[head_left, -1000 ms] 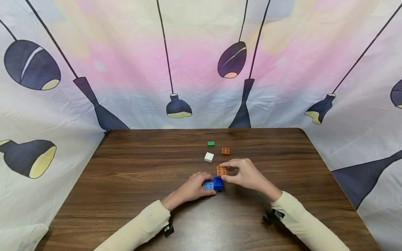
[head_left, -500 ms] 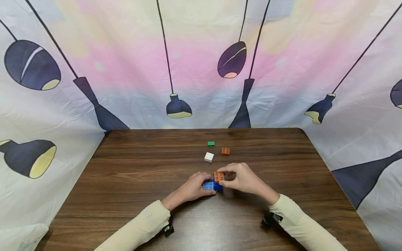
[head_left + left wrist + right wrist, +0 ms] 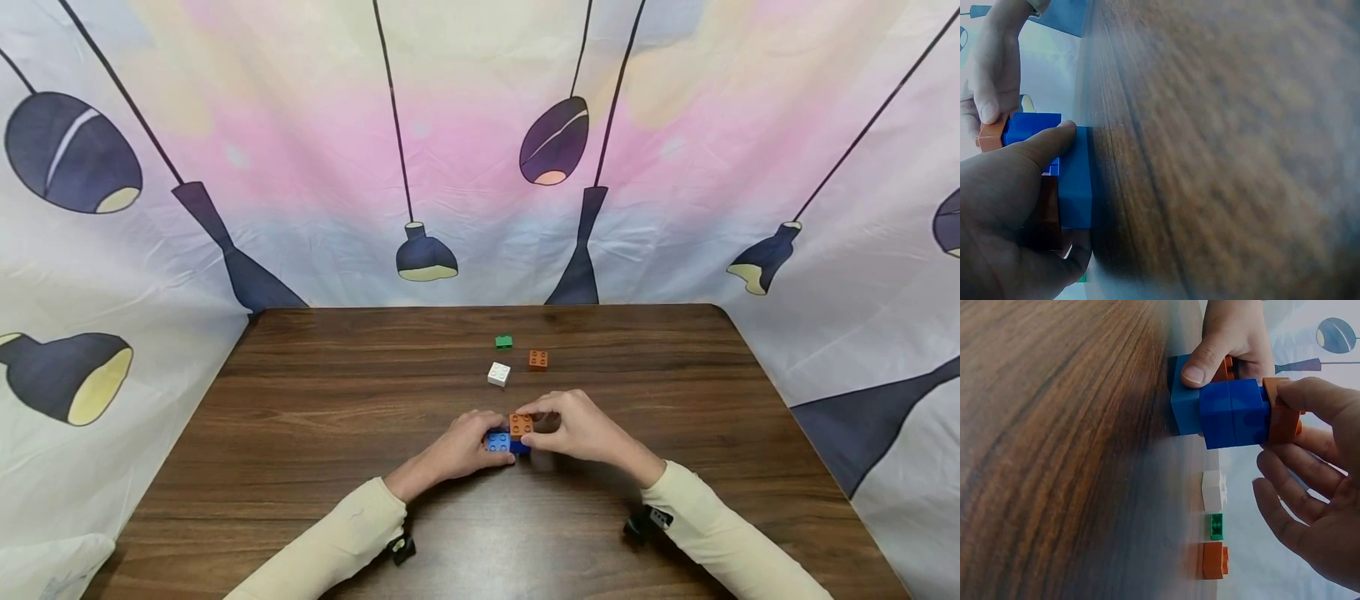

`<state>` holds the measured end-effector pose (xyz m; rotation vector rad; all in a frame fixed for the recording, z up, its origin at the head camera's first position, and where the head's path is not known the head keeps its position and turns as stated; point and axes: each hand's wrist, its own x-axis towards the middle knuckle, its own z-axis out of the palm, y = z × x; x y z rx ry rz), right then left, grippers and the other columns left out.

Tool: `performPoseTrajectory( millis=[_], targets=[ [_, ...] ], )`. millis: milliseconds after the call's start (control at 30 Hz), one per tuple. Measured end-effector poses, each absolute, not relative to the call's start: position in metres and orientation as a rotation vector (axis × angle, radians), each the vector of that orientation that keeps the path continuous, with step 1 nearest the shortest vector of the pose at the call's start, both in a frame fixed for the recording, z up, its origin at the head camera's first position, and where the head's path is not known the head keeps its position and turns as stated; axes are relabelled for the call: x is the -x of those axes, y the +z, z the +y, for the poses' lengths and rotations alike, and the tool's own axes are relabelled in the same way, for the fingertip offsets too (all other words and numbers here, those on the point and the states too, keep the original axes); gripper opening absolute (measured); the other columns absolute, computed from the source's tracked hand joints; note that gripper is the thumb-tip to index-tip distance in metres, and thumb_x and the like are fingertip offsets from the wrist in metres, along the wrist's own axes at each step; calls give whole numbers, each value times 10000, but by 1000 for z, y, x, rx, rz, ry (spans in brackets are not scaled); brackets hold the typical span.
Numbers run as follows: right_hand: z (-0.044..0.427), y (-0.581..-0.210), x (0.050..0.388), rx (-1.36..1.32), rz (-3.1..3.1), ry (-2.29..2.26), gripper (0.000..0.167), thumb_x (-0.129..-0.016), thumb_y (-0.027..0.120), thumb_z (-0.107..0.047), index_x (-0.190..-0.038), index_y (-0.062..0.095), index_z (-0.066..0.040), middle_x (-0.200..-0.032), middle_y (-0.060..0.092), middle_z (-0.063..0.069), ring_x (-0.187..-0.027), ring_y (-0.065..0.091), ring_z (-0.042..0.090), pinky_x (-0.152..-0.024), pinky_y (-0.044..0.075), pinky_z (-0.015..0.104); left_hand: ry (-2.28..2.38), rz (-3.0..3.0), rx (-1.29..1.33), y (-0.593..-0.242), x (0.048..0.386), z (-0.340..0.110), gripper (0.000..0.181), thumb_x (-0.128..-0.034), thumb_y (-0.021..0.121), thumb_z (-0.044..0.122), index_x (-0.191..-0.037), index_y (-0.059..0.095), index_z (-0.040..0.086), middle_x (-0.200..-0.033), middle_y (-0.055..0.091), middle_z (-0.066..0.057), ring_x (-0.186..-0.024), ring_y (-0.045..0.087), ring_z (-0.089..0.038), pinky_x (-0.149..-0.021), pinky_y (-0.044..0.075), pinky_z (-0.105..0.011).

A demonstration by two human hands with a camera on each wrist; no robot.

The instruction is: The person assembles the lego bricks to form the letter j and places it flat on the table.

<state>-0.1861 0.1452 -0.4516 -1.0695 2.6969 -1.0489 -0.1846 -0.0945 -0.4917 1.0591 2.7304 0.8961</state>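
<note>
My left hand (image 3: pixel 468 446) grips a group of joined toy bricks low on the table, thumb against the light blue brick (image 3: pixel 1184 403). An orange-brown brick (image 3: pixel 1050 209) sits on that light blue one, partly hidden by the hand. Beside it rise two stacked dark blue bricks (image 3: pixel 1234 415). With thumb and fingers, my right hand (image 3: pixel 581 429) pinches an orange brick (image 3: pixel 521 426) at the top of the dark blue stack. In the right wrist view, a bit of blue stud shows between this orange brick and the dark blue one below.
Farther back on the wooden table (image 3: pixel 337 375) lie three loose bricks: a white one (image 3: pixel 498 374), a small green one (image 3: pixel 504 342) and an orange one (image 3: pixel 538 359). A cloth printed with lamps (image 3: pixel 480 150) hangs behind the table.
The right hand has brought its orange brick left and toward me, from beyond the dark blue bricks onto their top. The left hand has kept its grip in place.
</note>
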Motion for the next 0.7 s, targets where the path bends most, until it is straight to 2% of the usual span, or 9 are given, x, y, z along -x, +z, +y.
performPoseTrajectory(
  millis=[367,700],
  targets=[
    [141,-451,185,1085,2743,-993,355,-889,811,-285,-1212,761,-145,-1030,743,-44,-872,654,84,-724,509,269,878,2730,-1029,-492,187,-96,364,-880,820,331,-1146,704,111,-1041,692,16,-866,578,-115,-724,458,-279],
    [143,-457,182,1149,2804,-947,358,-897,796,-300,-1211,761,-131,-1036,745,-40,-952,662,127,-802,523,376,855,2726,-1016,-491,185,-94,393,-882,816,343,-1166,697,99,-1058,697,-8,-855,570,-126,-705,454,-282]
  ],
)
